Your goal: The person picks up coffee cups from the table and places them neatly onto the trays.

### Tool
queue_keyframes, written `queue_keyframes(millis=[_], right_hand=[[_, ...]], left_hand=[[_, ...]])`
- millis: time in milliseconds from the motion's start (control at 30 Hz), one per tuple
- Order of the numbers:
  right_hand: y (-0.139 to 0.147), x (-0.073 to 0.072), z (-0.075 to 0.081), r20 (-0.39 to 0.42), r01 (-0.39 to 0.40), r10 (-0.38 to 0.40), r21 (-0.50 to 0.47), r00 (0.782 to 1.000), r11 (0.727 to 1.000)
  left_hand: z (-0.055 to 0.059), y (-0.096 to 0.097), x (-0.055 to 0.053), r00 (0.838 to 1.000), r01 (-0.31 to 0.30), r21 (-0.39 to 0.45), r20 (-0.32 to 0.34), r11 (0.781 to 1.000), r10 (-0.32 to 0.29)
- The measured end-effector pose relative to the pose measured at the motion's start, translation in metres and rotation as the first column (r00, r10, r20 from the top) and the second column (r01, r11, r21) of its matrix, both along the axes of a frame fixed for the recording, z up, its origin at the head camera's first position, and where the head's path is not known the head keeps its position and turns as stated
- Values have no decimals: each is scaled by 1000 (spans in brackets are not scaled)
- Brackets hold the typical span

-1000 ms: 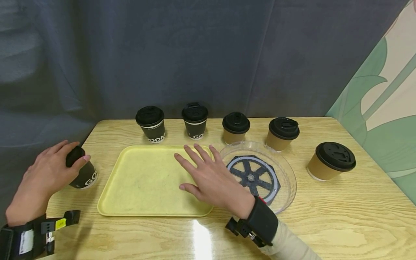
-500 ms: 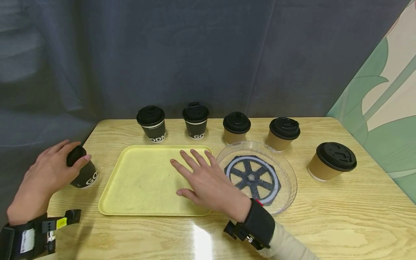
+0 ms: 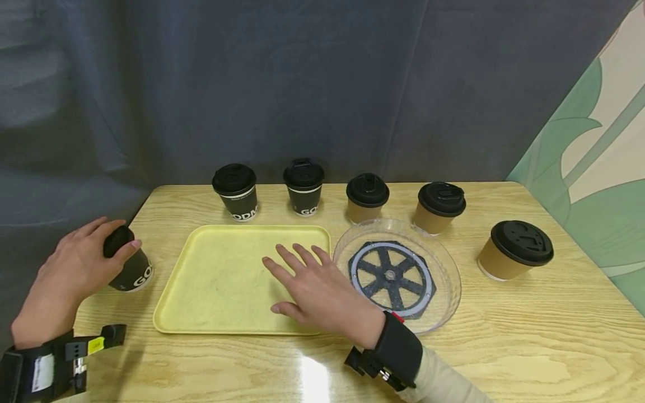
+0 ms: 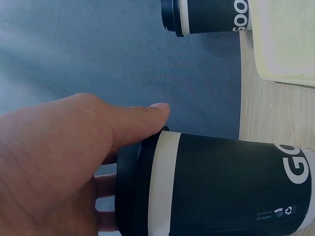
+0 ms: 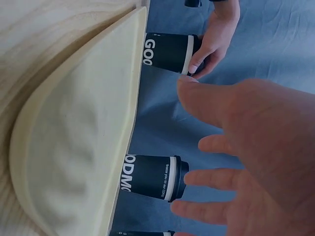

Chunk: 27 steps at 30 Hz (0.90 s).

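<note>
My left hand (image 3: 80, 266) holds a black lidded paper coffee cup (image 3: 135, 273) by its lid, at the table's left edge. In the left wrist view the thumb lies along one side of the black lid (image 4: 133, 189), with fingers partly hidden behind it; the cup stands upright on the table. Over the right part of a yellow tray (image 3: 216, 280) hovers my right hand (image 3: 322, 291), fingers spread and holding nothing. Its shadow falls on the tray in the right wrist view.
A clear round dish (image 3: 448, 285) with a dark spoked wheel (image 3: 390, 275) inside sits right of the tray. Behind stand two black cups (image 3: 242, 204) (image 3: 304, 200) and two brown cups (image 3: 363, 211) (image 3: 430, 219). Another brown cup (image 3: 499, 260) is at right. A dark curtain (image 3: 302, 84) hangs behind.
My right hand has drifted slightly left and toward the near side, above the tray. My left hand and its cup have stayed in place.
</note>
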State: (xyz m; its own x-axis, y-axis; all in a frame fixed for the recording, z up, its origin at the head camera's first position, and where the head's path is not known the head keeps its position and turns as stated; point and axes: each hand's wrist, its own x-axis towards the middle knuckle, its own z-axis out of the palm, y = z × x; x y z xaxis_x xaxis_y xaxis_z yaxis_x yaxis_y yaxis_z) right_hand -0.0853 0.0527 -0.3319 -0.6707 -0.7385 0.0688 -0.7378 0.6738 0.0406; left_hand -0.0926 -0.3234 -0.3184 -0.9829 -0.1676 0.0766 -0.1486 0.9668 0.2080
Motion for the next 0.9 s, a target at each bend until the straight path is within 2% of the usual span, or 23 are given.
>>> queue_keyframes(millis=[300, 900], right_hand=[[-3, 4, -4, 30, -31, 31, -1, 999, 1000], [-10, 11, -11, 59, -33, 30, 44, 998, 998]], left_hand=[[0, 1, 0, 1000, 6, -8, -9, 1000, -6], [-1, -1, 0, 1000, 12, -3, -19, 1000, -12]])
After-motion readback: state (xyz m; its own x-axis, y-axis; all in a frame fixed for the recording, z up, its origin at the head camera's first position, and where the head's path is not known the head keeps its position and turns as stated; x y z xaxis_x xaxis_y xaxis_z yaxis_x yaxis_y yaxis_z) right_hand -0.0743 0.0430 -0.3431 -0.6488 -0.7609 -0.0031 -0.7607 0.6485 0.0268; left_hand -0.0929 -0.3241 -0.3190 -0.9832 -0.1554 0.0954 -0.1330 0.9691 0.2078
